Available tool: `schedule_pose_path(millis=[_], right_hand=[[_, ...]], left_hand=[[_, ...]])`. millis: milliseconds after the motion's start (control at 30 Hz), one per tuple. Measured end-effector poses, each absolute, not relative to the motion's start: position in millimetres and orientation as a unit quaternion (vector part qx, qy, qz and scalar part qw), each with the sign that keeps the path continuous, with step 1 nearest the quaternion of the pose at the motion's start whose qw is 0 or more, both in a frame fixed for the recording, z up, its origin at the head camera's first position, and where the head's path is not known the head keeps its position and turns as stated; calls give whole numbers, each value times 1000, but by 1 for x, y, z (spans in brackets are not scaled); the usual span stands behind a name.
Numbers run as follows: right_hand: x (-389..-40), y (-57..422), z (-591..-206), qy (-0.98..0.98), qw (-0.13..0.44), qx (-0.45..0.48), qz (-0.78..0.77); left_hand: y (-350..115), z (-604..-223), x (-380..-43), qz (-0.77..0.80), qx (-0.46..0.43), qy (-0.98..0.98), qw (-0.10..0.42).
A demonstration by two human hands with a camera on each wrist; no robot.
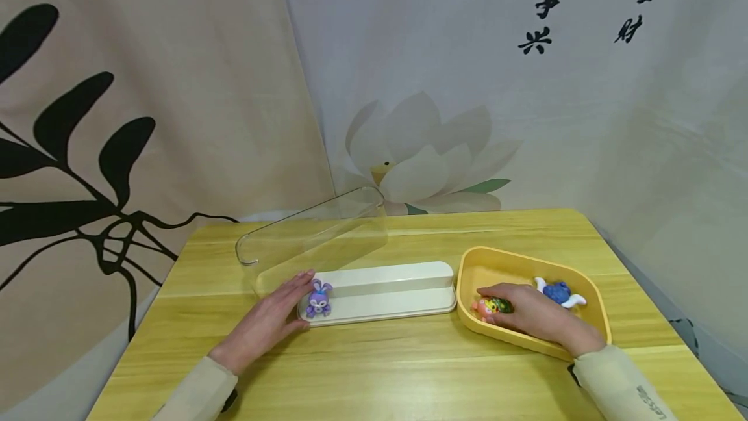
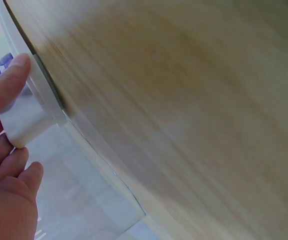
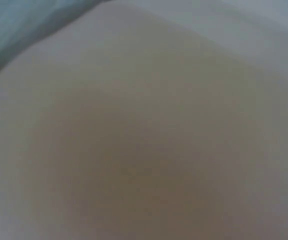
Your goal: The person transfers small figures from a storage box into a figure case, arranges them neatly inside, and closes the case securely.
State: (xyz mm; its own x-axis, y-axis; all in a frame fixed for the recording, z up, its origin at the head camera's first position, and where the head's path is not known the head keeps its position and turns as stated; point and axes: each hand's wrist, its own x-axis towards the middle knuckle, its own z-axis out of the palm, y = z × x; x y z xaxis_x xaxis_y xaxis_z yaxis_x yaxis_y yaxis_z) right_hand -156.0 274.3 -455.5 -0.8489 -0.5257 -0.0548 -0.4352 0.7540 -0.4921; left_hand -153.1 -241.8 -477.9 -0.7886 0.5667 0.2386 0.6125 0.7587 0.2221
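Pinching a toy (image 1: 489, 308) inside the yellow tray (image 1: 502, 269) with the right hand (image 1: 528, 310); gripping the left end of the white base (image 1: 388, 307), near the purple rabbit (image 1: 319, 300), with the left hand (image 1: 271, 317). Visible only from the left wrist: curled smaller fingers (image 2: 15, 161). Lost to blur at the right wrist: toy, tray. Beside the base, tray rim; in front, open table (image 1: 380, 369).

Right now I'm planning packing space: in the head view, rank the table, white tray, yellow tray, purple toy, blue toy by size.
1. Table
2. Yellow tray
3. White tray
4. Blue toy, purple toy: too alike to rank
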Motion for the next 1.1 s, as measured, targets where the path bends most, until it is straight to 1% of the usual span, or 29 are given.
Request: schedule_pose_path(millis=[500,767,1100], right_hand=[[-159,259,-446,935,71,-300,-176],[-154,263,-439,949,69,-222,-212],[-147,272,-429,953,18,-169,-252]], left_hand=[[-243,-478,-151,-152,-306,-937,72],[-242,-478,-151,-149,-310,-936,72],[-242,-477,-153,-158,-314,-933,76]])
